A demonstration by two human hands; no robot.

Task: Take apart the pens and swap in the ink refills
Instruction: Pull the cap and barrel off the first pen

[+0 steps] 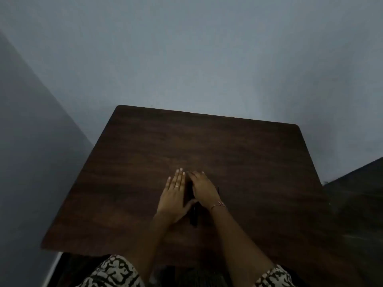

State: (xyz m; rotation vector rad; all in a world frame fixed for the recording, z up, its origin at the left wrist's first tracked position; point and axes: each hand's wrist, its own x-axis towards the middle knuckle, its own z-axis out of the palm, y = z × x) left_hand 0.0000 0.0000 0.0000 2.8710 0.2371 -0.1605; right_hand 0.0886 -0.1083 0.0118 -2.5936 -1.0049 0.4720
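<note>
The scene is dim. A bundle of dark pens (194, 214) lies lengthwise on the brown wooden table (145, 162), near its middle front. My left hand (175, 193) rests flat beside the pens on their left, fingers straight and together, thumb touching them. My right hand (204, 188) lies over the far part of the pens, palm down, fingers curved over them. One thin dark pen or refill (218, 189) shows just right of my right hand. How many pens there are is hidden by the hands and the dark.
The table stands against a grey wall (186, 59), with another wall at the left. A dark piece of furniture (360, 204) stands to the right of the table. My patterned sleeves show at the bottom edge.
</note>
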